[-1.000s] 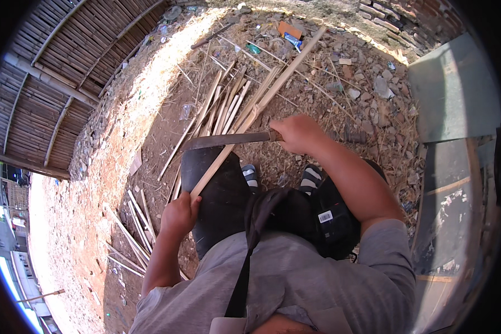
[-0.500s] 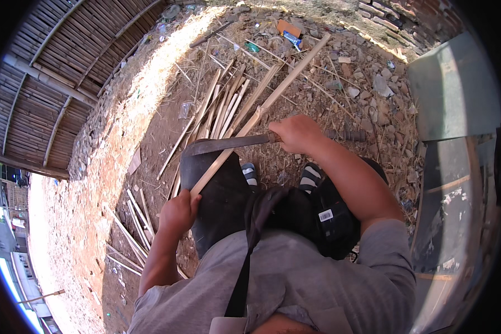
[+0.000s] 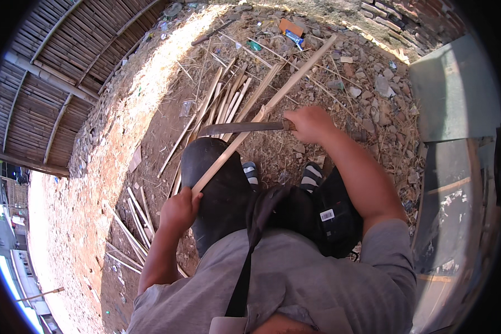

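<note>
My left hand [image 3: 179, 210] is closed round the near end of a long bamboo strip [image 3: 221, 160]. The strip slants up and away to the right, past my left knee, with a node about halfway along. In my right hand [image 3: 308, 124] is the wooden handle of a machete [image 3: 245, 127]. Its dark blade points left and crosses the strip just on the near side of the node. Whether the edge touches the strip I cannot tell.
Several split bamboo strips [image 3: 220, 106] lie in a pile beyond my left knee. More thin strips [image 3: 132, 236] are on the ground at the left. Rubble [image 3: 373, 94] and litter cover the far right, near a grey sheet panel [image 3: 456, 92]. A bamboo wall [image 3: 44, 83] stands at the far left.
My right hand has moved slightly away from me and to the right, carrying the machete up the strip toward the node. My left hand has stayed in place on the strip.
</note>
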